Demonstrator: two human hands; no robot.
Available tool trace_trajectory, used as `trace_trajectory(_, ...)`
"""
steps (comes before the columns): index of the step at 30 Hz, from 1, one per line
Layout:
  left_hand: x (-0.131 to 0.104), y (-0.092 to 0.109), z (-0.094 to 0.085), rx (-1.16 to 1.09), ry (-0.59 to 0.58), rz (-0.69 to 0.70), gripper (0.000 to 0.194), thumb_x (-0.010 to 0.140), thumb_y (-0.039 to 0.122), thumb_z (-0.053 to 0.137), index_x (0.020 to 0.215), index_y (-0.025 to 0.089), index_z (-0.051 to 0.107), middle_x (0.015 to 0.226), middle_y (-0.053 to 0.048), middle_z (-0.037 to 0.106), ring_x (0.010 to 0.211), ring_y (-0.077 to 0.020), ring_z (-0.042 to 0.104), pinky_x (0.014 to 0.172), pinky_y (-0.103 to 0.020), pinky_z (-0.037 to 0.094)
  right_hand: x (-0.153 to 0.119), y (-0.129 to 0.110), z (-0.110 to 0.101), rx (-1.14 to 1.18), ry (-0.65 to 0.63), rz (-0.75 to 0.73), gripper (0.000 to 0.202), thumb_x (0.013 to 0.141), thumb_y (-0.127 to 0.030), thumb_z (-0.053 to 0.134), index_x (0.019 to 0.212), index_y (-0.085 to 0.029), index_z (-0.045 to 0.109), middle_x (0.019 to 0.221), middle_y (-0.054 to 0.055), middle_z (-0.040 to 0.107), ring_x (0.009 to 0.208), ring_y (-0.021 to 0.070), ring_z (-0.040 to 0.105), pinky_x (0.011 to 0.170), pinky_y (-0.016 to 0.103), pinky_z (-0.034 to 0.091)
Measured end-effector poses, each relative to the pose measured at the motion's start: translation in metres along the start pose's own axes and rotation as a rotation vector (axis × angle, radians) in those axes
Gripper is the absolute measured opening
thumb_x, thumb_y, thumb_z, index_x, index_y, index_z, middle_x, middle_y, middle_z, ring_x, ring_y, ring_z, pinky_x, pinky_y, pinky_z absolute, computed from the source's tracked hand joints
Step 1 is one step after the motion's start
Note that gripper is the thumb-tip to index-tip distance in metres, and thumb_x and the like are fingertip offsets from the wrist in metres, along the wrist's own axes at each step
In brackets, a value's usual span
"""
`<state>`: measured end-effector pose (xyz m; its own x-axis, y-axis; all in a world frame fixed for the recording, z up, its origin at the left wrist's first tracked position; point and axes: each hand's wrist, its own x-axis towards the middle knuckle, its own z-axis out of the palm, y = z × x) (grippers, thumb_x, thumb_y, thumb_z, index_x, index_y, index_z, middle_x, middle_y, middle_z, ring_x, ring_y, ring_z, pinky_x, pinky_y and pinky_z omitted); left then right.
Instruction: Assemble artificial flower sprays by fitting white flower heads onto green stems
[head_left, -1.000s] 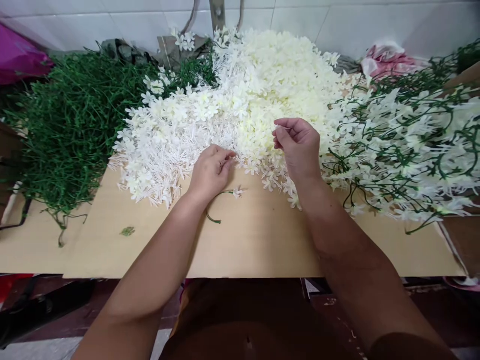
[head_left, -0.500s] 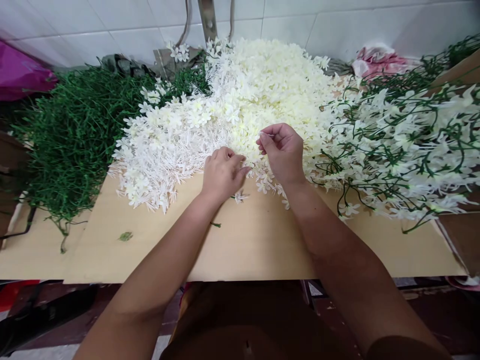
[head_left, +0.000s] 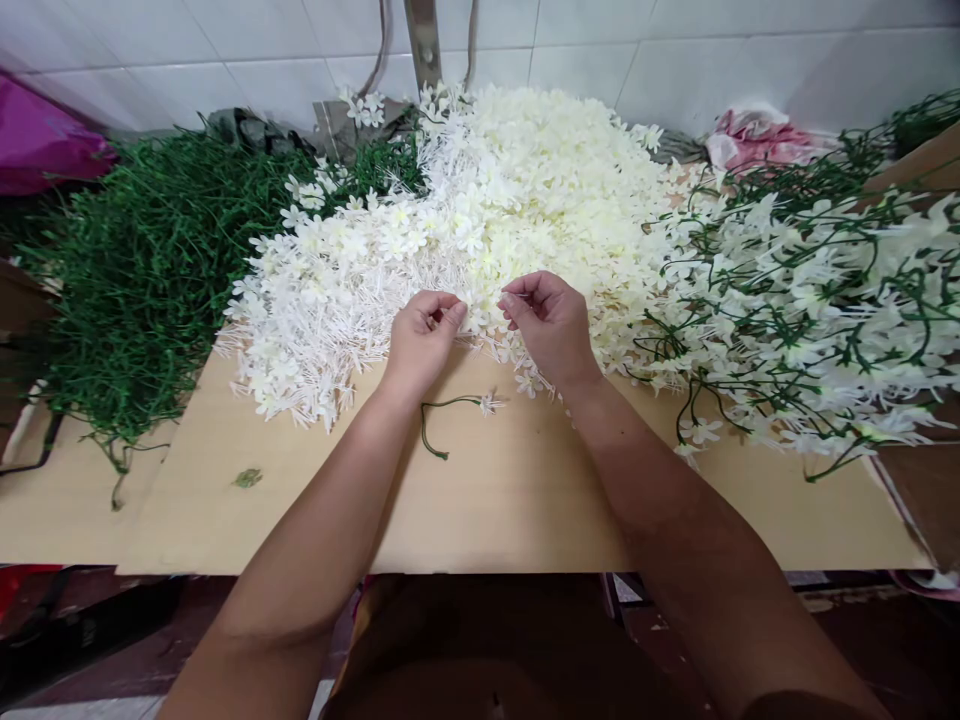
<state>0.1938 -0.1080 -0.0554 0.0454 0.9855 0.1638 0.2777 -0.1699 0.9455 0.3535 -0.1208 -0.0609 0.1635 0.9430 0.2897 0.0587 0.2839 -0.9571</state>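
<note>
My left hand (head_left: 426, 333) is closed in a pinch at the front edge of the white stamen-like pieces (head_left: 352, 290); what it holds is too small to make out. To its right, my right hand (head_left: 551, 325) pinches something small and pale in front of the cream flower heap (head_left: 559, 180). A gap separates the two hands. Just below them a green stem (head_left: 424, 428) with a small white tip (head_left: 489, 403) lies on the cardboard (head_left: 495, 500).
Green stems (head_left: 165, 240) are heaped at the left. Stemmed white flowers (head_left: 810, 310) spread over the right side. Behind stand a tiled wall (head_left: 585, 40), a metal post (head_left: 424, 45) and a red-and-white cloth (head_left: 761, 138). A purple bag (head_left: 45, 140) is at the far left.
My left hand has moved left and its fingers have closed into a pinch, uncovering the green stem. My right hand has shifted slightly left and toward me, still pinching.
</note>
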Motion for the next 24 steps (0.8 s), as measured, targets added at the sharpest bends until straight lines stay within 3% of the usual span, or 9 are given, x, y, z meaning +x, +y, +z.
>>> trace_trajectory(3, -0.002, 0.006, -0.007, -0.332, -0.042, -0.171, 0.013, 0.071, 0.027, 0.069, 0.072, 0.018, 0.060, 0.065, 0.003, 0.055, 0.059, -0.0092, 0.046, 0.061, -0.023, 0.039, -0.002, -0.001, 0.004, 0.011, -0.039, 0.064, 0.009, 0.076, -0.024, 0.068, 0.077, -0.019, 0.060, 0.064, -0.005, 0.057, 0.057, 0.0077, 0.051, 0.056, 0.025, 0.046)
trace_trajectory(6, -0.004, 0.008, -0.011, -0.491, -0.067, -0.240, 0.017, 0.063, 0.022, 0.075, 0.073, 0.018, 0.061, 0.063, 0.004, 0.056, 0.056, -0.0069, 0.047, 0.057, -0.021, 0.038, -0.004, -0.003, 0.008, 0.049, -0.068, 0.121, 0.007, 0.074, -0.022, 0.068, 0.075, -0.018, 0.062, 0.060, -0.006, 0.056, 0.053, 0.0070, 0.049, 0.054, 0.025, 0.045)
trace_trajectory(15, -0.004, 0.017, -0.011, -0.673, -0.072, -0.406, 0.020, 0.062, 0.018, 0.077, 0.074, 0.018, 0.060, 0.062, 0.006, 0.056, 0.051, -0.0039, 0.049, 0.052, -0.017, 0.042, -0.006, 0.000, 0.016, 0.190, -0.069, 0.233, 0.023, 0.066, -0.033, 0.079, 0.073, -0.019, 0.062, 0.059, -0.005, 0.060, 0.056, 0.0084, 0.056, 0.056, 0.025, 0.050)
trace_trajectory(20, -0.009, 0.021, -0.009, -0.722, -0.092, -0.435, 0.024, 0.061, 0.021, 0.082, 0.072, 0.017, 0.061, 0.059, 0.005, 0.056, 0.051, -0.0039, 0.050, 0.051, -0.016, 0.041, -0.008, -0.006, 0.020, 0.366, -0.083, 0.405, 0.034, 0.051, -0.037, 0.088, 0.069, -0.018, 0.065, 0.059, -0.005, 0.063, 0.054, 0.0067, 0.056, 0.057, 0.023, 0.050)
trace_trajectory(24, -0.011, 0.019, -0.007, -0.712, -0.071, -0.443, 0.024, 0.063, 0.023, 0.083, 0.072, 0.017, 0.061, 0.059, 0.006, 0.053, 0.051, -0.0044, 0.048, 0.049, -0.018, 0.039, -0.011, -0.011, 0.022, 0.417, -0.124, 0.462, 0.041, 0.042, -0.040, 0.092, 0.066, -0.019, 0.067, 0.058, -0.006, 0.064, 0.054, 0.0065, 0.055, 0.056, 0.023, 0.049)
